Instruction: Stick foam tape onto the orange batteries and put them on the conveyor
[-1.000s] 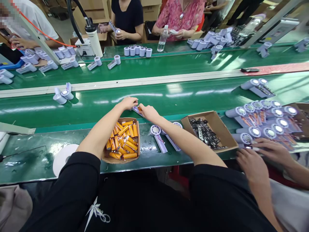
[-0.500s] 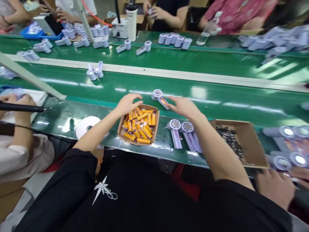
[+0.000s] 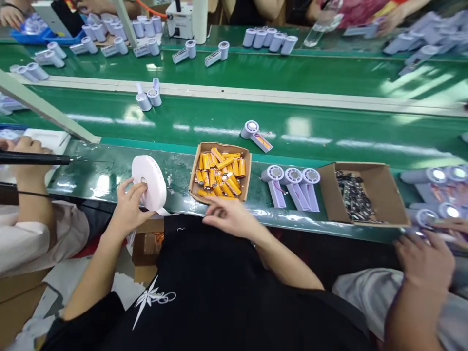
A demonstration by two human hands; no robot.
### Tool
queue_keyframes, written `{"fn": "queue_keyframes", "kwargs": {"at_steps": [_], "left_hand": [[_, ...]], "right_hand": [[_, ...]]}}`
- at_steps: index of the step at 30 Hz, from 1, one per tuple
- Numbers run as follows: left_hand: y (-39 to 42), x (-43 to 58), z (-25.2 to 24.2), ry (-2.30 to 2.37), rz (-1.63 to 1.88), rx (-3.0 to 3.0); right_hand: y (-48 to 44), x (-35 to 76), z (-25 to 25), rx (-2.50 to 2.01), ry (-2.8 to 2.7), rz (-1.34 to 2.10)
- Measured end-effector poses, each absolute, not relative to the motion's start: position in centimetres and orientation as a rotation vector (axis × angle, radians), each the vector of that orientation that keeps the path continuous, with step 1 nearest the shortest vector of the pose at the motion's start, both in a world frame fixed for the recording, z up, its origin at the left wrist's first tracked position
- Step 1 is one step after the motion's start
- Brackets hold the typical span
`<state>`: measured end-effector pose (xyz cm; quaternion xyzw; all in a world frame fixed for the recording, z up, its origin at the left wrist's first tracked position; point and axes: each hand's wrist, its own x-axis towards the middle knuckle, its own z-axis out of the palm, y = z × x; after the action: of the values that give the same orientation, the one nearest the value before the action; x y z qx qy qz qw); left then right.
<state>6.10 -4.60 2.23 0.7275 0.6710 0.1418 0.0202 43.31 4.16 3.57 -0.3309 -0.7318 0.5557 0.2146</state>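
Observation:
My left hand [image 3: 130,204] grips a white roll of tape [image 3: 155,183] at its core, tilted up on edge at the front of the bench. A loose strip of tape hangs from the bottom of the roll toward the right. My right hand [image 3: 228,214] is in front of the cardboard box of orange batteries [image 3: 219,173], fingers apart, with nothing visible in it. Behind that box, a lilac handheld fan [image 3: 250,129] with an orange battery in its open handle lies on the green belt. Three more fan bodies [image 3: 293,176] lie to the right of the batteries.
A cardboard box of small dark parts [image 3: 393,200] stands at the right, beside more fans and a co-worker's hand [image 3: 426,256]. At the left, another person's hand [image 3: 31,146] is near a black pen-like tool [image 3: 34,158]. Fans line the far bench.
My left hand has gone from the battery box to the tape roll and raised it on edge. My right hand has left the fan on the belt and come down to the bench's front edge.

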Motion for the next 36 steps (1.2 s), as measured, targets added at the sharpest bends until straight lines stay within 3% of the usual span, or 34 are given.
{"fn": "queue_keyframes", "kwargs": {"at_steps": [3,5,11,16,20,27,31,36], "left_hand": [[-4.3,10.1,3.8,2.056,0.644,2.345],[-4.1,11.4,4.1,2.019,0.751,2.389],[-3.1,11.7,1.3,1.969,1.082,2.483],[-2.1,13.3,-0.7,2.002,1.022,2.461],[-1.8,14.2,-0.5,2.041,0.921,2.410],[-3.4,14.6,1.5,2.006,0.851,2.415],[-3.3,15.7,1.9,2.002,0.837,2.451],[-2.7,15.9,2.4,2.038,0.845,2.558]], "right_hand": [[2.5,38.5,2.9,-0.707,-2.129,1.791],[1.9,37.0,2.5,-0.605,-2.299,1.748],[4.9,39.0,3.3,-0.856,-2.927,0.953],[10.3,38.9,2.9,-1.047,-2.795,0.420],[11.9,38.4,0.9,-0.983,-2.790,0.397],[10.1,43.1,1.1,-0.676,-1.983,0.160],[7.5,42.4,0.4,-0.606,-1.928,0.278],[5.3,41.2,-0.7,-0.767,-1.678,1.033]]}}
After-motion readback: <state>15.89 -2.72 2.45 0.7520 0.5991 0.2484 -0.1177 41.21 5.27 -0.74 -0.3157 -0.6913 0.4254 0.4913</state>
